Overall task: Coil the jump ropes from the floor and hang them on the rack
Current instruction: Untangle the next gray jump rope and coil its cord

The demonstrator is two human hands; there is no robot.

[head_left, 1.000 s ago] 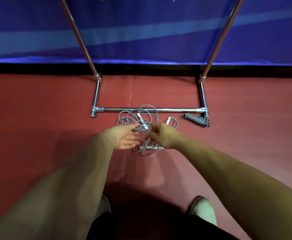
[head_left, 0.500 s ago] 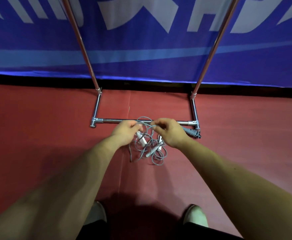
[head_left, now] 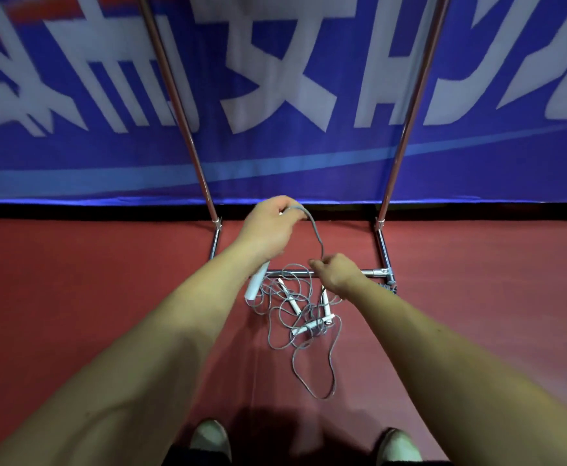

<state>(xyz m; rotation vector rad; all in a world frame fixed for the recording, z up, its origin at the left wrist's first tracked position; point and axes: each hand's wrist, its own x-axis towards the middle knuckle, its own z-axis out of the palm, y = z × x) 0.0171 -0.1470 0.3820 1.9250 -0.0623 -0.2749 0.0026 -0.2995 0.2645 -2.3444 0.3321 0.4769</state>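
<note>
A tangle of grey jump ropes [head_left: 304, 317] with white handles lies on the red floor in front of the chrome rack's base bar [head_left: 369, 272]. My left hand [head_left: 270, 227] is raised and grips one grey cord, and a white handle [head_left: 256, 282] hangs down below that wrist. An arc of this cord runs from my left hand down to my right hand [head_left: 337, 274], which pinches it just above the pile. A long loop of cord [head_left: 322, 375] trails toward my feet.
The rack's two slanted chrome uprights [head_left: 177, 109] rise in front of a blue banner with white lettering [head_left: 275, 79]. A dark coiled rope [head_left: 388, 288] lies by the rack's right base corner. My shoes [head_left: 209, 438] stand on the red floor at the bottom edge.
Both hands have risen from the pile. My left hand has pulled one cord and a white handle upward, and the cord is drawn out between the two hands. The view has tilted up.
</note>
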